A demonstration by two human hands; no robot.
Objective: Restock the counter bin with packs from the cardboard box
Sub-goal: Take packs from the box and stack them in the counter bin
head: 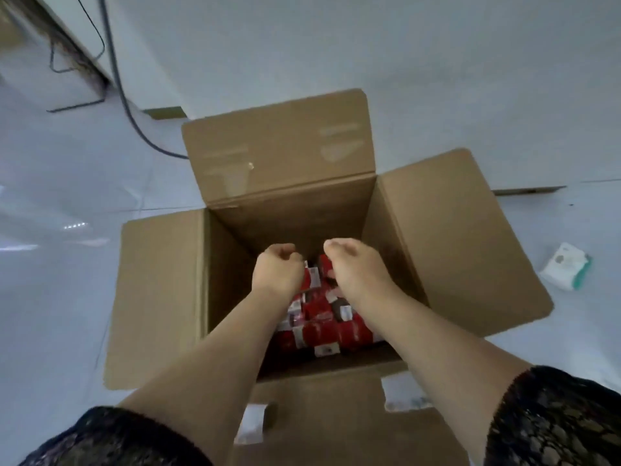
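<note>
Box (pixel 279 153) of brown cardboard sits on a pale floor (pixel 50 280) with all four flaps folded outward. Red packs (pixel 322 317) with white labels lie jumbled in its bottom, heaped toward the near wall. Both arms reach down into the box. The left hand (pixel 277 272) hangs over the packs with its fingers curled under, right beside a pack's white label. The right hand (pixel 358 270) is bent downward, its fingers curled over a red pack at the far end. Whether either hand grips a pack cannot be told, since the fingertips are hidden behind the knuckles.

A small white packet (pixel 568 270) with a teal edge lies on the floor, just off the right flap. A grey cable (pixel 124 89) runs across the floor and passes behind the far flap. Strips of torn tape (pixel 252 422) cling to the near flap.

The forearms cover much of the packs. Black lace sleeves (pixel 554 422) are cut off at the lower corners. Label print is too blurred to read.
</note>
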